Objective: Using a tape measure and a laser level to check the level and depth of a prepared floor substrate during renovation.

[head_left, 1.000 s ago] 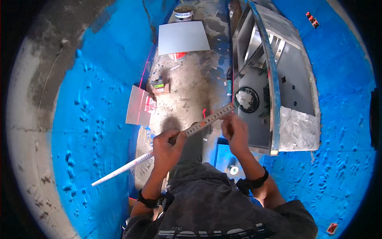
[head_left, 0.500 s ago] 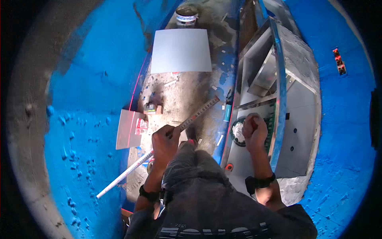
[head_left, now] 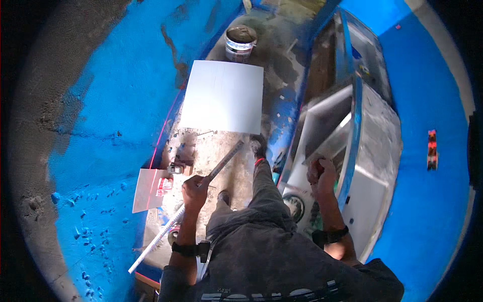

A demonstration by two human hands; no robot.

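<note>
My left hand [head_left: 194, 192] is closed round a long, thin white strip with small marks along it [head_left: 157, 240]. The strip slants from the lower left up toward the floor's middle, its upper part [head_left: 226, 161] looking darker. Over to the right, my right hand [head_left: 324, 176] is raised with curled fingers. Whether anything sits in it I cannot make out. It hovers over the pale, blue-edged frame structure [head_left: 356, 121], with a round dark-rimmed container [head_left: 293, 207] lower down beside my forearm.
A white square panel [head_left: 223, 98] lies ahead on the stained floor, with a bucket [head_left: 240, 44] behind it. At the left wall lean a greyish panel [head_left: 145, 194] and a red-and-white packet [head_left: 164, 186], near a small boxy device [head_left: 176, 168]. A red line runs along that wall.
My body has stepped forward; one foot now shows by the white panel, which appears nearer. My left hand still carries the strip, and my right hand stays raised and curled.
</note>
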